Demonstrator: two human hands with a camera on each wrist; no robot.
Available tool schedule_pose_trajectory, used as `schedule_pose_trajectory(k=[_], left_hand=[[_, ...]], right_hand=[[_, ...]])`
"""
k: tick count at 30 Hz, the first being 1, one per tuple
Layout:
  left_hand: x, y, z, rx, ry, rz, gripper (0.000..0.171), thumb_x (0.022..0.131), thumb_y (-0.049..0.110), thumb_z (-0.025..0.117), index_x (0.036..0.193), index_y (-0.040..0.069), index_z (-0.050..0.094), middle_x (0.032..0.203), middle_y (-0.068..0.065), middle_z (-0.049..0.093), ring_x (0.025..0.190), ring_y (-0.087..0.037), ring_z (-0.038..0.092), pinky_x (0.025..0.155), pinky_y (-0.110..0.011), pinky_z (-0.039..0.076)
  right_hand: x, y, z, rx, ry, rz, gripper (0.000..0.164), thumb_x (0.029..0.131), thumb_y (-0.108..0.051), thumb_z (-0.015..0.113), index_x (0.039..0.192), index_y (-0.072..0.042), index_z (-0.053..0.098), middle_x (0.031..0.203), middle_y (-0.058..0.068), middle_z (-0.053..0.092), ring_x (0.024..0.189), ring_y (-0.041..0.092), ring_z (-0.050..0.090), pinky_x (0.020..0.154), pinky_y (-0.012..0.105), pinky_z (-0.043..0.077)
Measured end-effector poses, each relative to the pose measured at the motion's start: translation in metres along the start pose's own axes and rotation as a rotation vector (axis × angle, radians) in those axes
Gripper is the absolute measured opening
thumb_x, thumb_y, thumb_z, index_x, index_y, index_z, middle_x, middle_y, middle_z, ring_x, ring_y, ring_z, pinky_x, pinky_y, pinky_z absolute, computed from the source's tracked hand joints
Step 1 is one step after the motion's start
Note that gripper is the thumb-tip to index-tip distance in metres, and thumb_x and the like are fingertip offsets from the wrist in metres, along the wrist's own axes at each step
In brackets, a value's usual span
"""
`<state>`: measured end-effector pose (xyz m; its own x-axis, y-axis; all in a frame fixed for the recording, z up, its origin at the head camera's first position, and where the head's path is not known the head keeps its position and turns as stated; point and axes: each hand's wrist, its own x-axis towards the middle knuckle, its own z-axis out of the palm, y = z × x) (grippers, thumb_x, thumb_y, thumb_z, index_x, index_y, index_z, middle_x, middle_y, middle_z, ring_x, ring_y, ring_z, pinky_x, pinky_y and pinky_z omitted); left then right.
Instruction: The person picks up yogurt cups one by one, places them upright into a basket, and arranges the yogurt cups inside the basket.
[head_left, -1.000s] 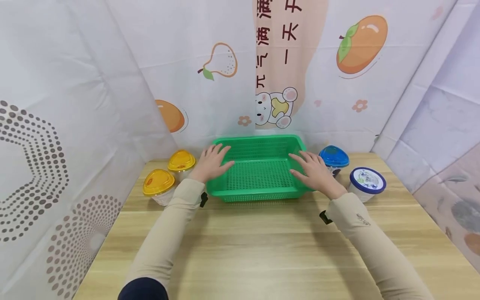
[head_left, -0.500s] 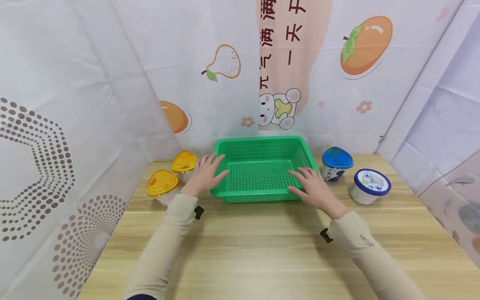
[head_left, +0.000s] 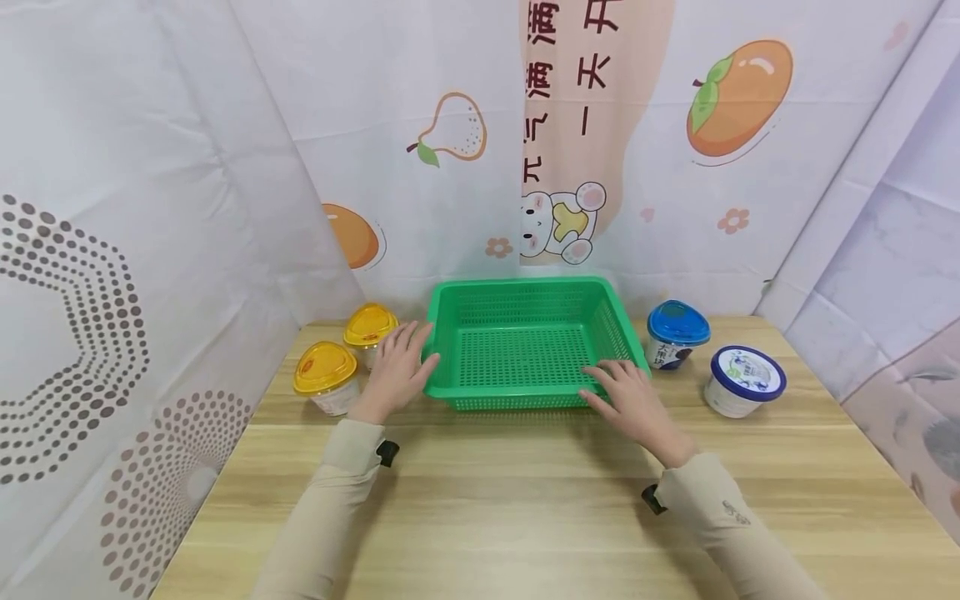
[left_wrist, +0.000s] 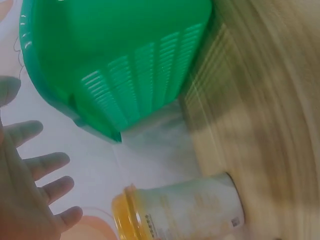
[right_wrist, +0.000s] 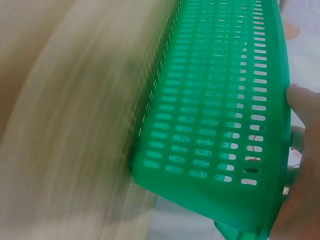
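Observation:
A green perforated basket stands against the back curtain. My left hand hovers with spread fingers just left of the basket's rim, beside two tubs with yellow lids; in the left wrist view its fingers hold nothing. The rear yellow-lidded tub is partly hidden by this hand, and the front yellow-lidded tub stands left of it. Over the basket's front right corner lies my right hand, fingers extended. In the right wrist view its thumb is at the rim; whether it touches I cannot tell.
Right of the basket stands a tub with a blue domed lid. A round tub with a flat white and blue lid is farther right. The wooden table meets printed curtains at the back and sides.
My left hand has moved left, off the basket's rim toward the yellow-lidded tubs. The right hand has drawn back toward the basket's front corner. The basket and tubs keep their places.

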<state>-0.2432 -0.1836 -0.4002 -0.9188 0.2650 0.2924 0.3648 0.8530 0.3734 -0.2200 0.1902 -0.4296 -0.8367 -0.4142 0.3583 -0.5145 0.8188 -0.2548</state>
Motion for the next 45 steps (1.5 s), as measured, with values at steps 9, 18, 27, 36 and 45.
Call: schedule_pose_trajectory(k=[9, 18, 27, 36, 45], left_hand=[[-0.013, -0.017, -0.008, 0.044, 0.107, -0.02, 0.048, 0.1, 0.026, 0.051, 0.143, 0.006, 0.045, 0.148, -0.027, 0.039, 0.138, -0.048, 0.03, 0.112, -0.064, 0.019], [-0.026, -0.039, -0.021, 0.091, 0.126, -0.079, 0.05, 0.1, 0.028, 0.051, 0.144, 0.004, 0.042, 0.148, -0.029, 0.035, 0.137, -0.049, 0.027, 0.112, -0.066, 0.013], [-0.037, -0.061, -0.028, 0.098, 0.294, -0.083, 0.042, 0.098, 0.02, 0.053, 0.136, 0.001, 0.05, 0.139, -0.031, 0.043, 0.131, -0.051, 0.032, 0.108, -0.067, 0.016], [-0.052, -0.076, -0.035, 0.132, 0.324, -0.171, 0.043, 0.097, 0.022, 0.054, 0.132, -0.004, 0.051, 0.138, -0.035, 0.042, 0.129, -0.055, 0.033, 0.106, -0.068, 0.017], [-0.054, -0.081, -0.037, 0.129, 0.278, -0.216, 0.046, 0.099, 0.024, 0.051, 0.133, -0.005, 0.049, 0.141, -0.036, 0.038, 0.13, -0.054, 0.03, 0.105, -0.068, 0.018]], right_hand=[[-0.004, -0.005, 0.007, -0.064, 0.069, -0.04, 0.027, 0.095, -0.021, 0.06, 0.118, -0.007, 0.065, 0.11, 0.017, 0.063, 0.105, 0.037, 0.053, 0.084, 0.05, 0.038], [-0.007, -0.002, 0.009, -0.089, 0.068, -0.039, 0.026, 0.096, -0.021, 0.059, 0.118, -0.008, 0.065, 0.105, 0.015, 0.063, 0.1, 0.035, 0.053, 0.079, 0.047, 0.037], [-0.005, 0.0, 0.012, -0.082, 0.12, -0.073, 0.025, 0.094, -0.018, 0.061, 0.115, -0.006, 0.065, 0.1, 0.015, 0.064, 0.096, 0.035, 0.055, 0.079, 0.047, 0.036], [-0.003, 0.002, 0.013, -0.083, 0.15, -0.117, 0.026, 0.093, -0.02, 0.062, 0.114, -0.005, 0.066, 0.098, 0.012, 0.066, 0.095, 0.034, 0.059, 0.079, 0.046, 0.037], [-0.005, 0.004, 0.014, -0.069, 0.168, -0.131, 0.025, 0.093, -0.02, 0.062, 0.113, -0.005, 0.067, 0.097, 0.011, 0.067, 0.094, 0.032, 0.06, 0.077, 0.045, 0.037]])
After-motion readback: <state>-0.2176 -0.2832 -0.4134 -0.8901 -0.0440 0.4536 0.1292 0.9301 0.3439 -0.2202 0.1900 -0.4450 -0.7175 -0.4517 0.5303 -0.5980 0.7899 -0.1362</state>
